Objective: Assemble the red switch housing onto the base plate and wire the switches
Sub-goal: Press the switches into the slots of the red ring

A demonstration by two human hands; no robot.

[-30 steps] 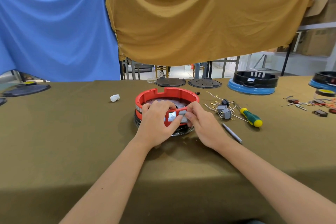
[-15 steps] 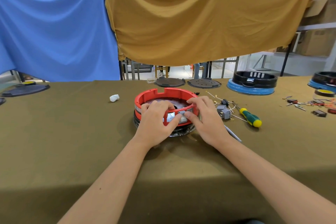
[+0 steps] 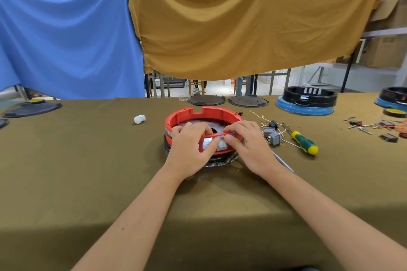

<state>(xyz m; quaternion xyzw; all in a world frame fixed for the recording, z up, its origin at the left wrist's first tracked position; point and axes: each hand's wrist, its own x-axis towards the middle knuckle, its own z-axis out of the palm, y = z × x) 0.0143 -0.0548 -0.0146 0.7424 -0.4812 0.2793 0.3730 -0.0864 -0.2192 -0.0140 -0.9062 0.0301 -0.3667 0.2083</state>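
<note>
Hands meet at the near wall of the round red plastic switch housing (image 3: 203,116). Left hand (image 3: 189,149) and right hand (image 3: 248,145) both grip that rim, thumbs seemingly pressing its grey switch windows (image 3: 214,142).

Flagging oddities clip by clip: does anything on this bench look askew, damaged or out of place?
Nothing looks damaged or spilled. Both hands, left hand and right hand, grip the near rim of the red housing. Loose grey switches and wires lie beside a green screwdriver; a crumpled white scrap sits apart.
</note>
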